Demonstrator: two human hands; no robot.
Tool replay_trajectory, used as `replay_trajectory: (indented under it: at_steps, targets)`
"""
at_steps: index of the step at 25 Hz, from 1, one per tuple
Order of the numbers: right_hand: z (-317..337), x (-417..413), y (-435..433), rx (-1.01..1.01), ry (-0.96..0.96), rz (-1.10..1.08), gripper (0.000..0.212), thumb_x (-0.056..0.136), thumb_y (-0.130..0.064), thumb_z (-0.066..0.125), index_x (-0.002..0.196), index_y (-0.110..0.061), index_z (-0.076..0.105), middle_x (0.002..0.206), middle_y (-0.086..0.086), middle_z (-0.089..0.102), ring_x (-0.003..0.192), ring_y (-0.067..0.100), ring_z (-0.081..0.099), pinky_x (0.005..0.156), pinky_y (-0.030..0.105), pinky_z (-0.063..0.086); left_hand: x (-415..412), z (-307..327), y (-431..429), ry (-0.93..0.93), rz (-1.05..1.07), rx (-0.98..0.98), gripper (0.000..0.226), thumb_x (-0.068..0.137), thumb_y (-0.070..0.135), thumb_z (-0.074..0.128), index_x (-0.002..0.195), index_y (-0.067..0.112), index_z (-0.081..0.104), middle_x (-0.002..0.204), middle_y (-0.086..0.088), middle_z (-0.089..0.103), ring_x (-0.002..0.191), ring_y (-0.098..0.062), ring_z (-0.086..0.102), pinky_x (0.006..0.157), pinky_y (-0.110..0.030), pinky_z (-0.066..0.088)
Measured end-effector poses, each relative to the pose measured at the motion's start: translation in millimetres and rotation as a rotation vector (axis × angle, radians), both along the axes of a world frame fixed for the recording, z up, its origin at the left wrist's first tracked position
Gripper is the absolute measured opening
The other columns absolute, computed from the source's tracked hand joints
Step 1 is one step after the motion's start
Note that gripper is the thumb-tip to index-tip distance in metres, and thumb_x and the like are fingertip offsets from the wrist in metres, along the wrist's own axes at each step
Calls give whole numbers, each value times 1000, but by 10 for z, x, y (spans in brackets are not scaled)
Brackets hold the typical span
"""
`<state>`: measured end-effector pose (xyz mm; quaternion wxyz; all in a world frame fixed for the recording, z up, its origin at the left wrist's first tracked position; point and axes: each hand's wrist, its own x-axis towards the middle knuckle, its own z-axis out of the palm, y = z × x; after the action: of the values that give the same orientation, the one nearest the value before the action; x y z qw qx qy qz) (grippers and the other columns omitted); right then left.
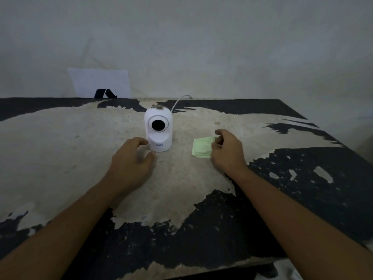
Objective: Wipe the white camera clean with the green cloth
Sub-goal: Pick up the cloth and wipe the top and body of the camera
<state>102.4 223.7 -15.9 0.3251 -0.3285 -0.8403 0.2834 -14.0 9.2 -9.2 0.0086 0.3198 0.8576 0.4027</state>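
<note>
On the worn black-and-beige table point(181, 178), the left hand point(131, 160) curls open beside the base of the white domed plastic camera point(158, 129). The right hand point(227, 150) pinches the folded pale green cloth point(201, 147) lying flat, right of the camera.

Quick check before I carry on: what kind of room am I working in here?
Probably a bare, dim back room or makeshift workspace, not a tidy office. The table has badly peeled black paint, the wall is plain and stained, and a sheet of paper leans against it.
</note>
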Motion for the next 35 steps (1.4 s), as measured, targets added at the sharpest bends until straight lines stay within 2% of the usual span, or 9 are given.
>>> replay_trajectory:
  at_steps: [2,5,8,12,15,19,26,29,35]
  targets:
    - [72,-22,-24,16,57,33,23,90,-5,52,106,-14,65,107,10,54,88,14,50,78,11,34,-24,-6,14,4,13,0,44,85,35,59,124,21,44,132,-4,52,118,-22,50,96,-38,41]
    - [217,-110,-99,-56,174,44,20,92,-9,50,96,-21,65,105,2,56,88,12,54,73,16,40,-108,-22,32,14,72,7,54,82,39,62,128,22,40,136,-5,50,122,-25,48,102,-48,41]
    - [318,-240,-145,-86,246,28,20,94,-12,47,95,-23,64,91,-3,64,73,5,55,56,13,43,-220,-19,67,-38,38,48,62,80,43,64,131,23,36,140,-5,46,124,-24,47,98,-42,42]
    - [417,-419,-205,-358,384,45,22,92,-13,51,98,-27,67,101,4,66,81,20,67,49,32,59,-340,7,146,-45,-44,100,71,78,46,64,137,27,30,142,1,44,119,-19,48,94,-40,45]
    - [417,-571,-328,-402,367,114,25,84,-14,65,107,-22,63,100,3,70,84,17,69,65,35,61,-427,-5,188,-69,-96,192,65,80,45,62,136,35,31,139,7,47,113,-10,49,89,-33,47]
    - [396,-659,-456,-513,451,217,15,80,-9,71,95,-13,69,90,6,73,83,21,70,72,37,59,-444,-23,195,-101,-194,241,57,84,37,61,134,37,34,132,16,49,114,-5,50,93,-31,47]
    - [324,-692,-507,-301,441,482,22,84,-18,65,106,-17,68,116,-2,67,110,7,61,88,18,52,-522,-68,205,-123,-207,213,63,75,50,57,132,40,32,123,23,44,108,-9,55,81,-18,43]
    - [239,-707,-503,-307,499,471,22,85,-17,63,107,-15,68,109,-1,69,102,9,64,79,15,54,-525,-62,213,-118,-202,202,70,69,57,51,133,41,30,123,25,43,106,-6,54,77,-14,41]
    - [126,-752,-455,-46,453,297,23,91,-14,59,113,-14,66,109,0,65,99,6,61,79,17,54,-509,-24,224,-96,-208,216,58,71,54,52,124,50,28,110,44,36,96,26,40,76,-4,36]
